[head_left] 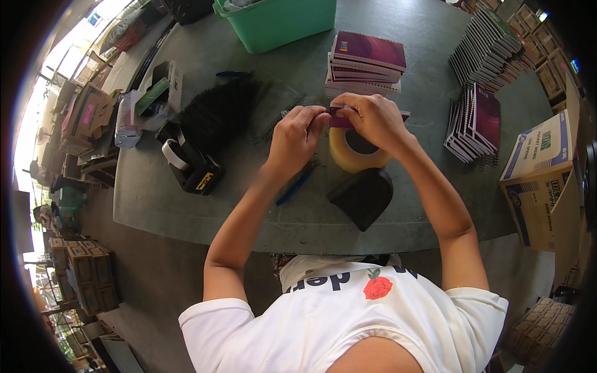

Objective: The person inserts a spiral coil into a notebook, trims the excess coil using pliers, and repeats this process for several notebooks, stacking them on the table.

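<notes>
My left hand (297, 138) is closed in a pinch over the table; whatever its fingertips hold is too small to make out. Close beside it, my right hand (375, 121) has its fingers closed on a small purple notebook (339, 120), mostly covered by the hand. Under that notebook lies a wide roll of yellowish tape (341, 155). Dark wire coils (278, 119) lie just beyond my left hand. A stack of purple spiral notebooks (368, 59) stands beyond my right hand. Nearer me rests a black rounded, flat-edged object (365, 196), and a blue pen (292, 189) lies by my left wrist.
To the left are a black tape dispenser (196, 168) and a heap of black spiral coils (217, 112). A green bin (280, 28) stands at the far side. More notebooks (476, 121) are stacked at right, near a cardboard box (538, 180) by the table (249, 221) edge.
</notes>
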Action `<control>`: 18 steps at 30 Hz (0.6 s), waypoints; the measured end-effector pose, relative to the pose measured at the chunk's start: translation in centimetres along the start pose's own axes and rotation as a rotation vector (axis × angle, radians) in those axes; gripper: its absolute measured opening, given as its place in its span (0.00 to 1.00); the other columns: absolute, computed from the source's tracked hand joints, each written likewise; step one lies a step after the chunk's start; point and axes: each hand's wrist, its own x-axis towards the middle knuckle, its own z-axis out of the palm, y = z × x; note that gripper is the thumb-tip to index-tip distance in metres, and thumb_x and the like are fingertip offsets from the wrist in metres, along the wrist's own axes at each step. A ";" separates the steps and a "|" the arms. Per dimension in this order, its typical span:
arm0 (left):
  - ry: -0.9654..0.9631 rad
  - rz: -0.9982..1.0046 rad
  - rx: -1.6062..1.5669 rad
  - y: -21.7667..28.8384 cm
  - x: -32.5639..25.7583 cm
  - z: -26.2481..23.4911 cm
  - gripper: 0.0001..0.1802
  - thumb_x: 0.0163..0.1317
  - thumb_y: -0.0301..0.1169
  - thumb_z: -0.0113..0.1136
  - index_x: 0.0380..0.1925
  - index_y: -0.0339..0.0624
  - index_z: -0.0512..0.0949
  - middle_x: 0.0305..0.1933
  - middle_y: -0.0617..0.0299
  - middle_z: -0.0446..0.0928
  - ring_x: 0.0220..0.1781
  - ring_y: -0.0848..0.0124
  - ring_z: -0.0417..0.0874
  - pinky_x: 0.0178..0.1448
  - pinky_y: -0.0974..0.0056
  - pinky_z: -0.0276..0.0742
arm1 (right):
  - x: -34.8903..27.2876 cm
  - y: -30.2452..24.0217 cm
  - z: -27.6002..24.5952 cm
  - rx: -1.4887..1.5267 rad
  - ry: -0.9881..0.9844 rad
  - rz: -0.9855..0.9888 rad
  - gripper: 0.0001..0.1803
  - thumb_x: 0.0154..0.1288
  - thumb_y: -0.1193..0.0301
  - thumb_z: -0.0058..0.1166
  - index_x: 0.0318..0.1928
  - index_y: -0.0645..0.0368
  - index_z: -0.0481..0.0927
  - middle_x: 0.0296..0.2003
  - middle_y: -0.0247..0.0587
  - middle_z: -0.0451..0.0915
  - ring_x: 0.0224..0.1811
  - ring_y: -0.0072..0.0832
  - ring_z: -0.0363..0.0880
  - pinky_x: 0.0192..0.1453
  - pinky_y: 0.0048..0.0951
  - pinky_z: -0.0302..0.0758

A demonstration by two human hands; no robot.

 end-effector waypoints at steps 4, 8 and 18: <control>0.022 -0.030 0.101 0.1 0.0 0.3 0.08 0.63 0.29 0.56 0.35 0.36 0.79 0.28 0.55 0.80 0.27 0.64 0.80 0.34 0.66 0.73 | -0.3 0.4 0.2 0.007 0.029 -0.051 0.09 0.61 0.68 0.53 0.41 0.51 0.82 0.28 0.41 0.83 0.32 0.40 0.82 0.36 0.38 0.75; -0.110 -0.303 -0.027 0.7 1.3 -0.5 0.07 0.62 0.29 0.55 0.33 0.36 0.79 0.26 0.56 0.79 0.25 0.66 0.79 0.32 0.67 0.73 | -0.1 0.5 0.4 0.016 0.035 -0.076 0.10 0.59 0.69 0.54 0.41 0.52 0.82 0.29 0.42 0.83 0.33 0.40 0.82 0.37 0.38 0.76; -0.273 -0.318 -0.163 -1.0 2.0 -1.1 0.08 0.57 0.28 0.60 0.36 0.37 0.79 0.27 0.56 0.79 0.27 0.69 0.79 0.33 0.68 0.73 | -0.2 1.1 0.2 -0.015 0.007 -0.187 0.15 0.57 0.76 0.54 0.47 0.53 0.79 0.35 0.45 0.82 0.36 0.43 0.81 0.38 0.38 0.76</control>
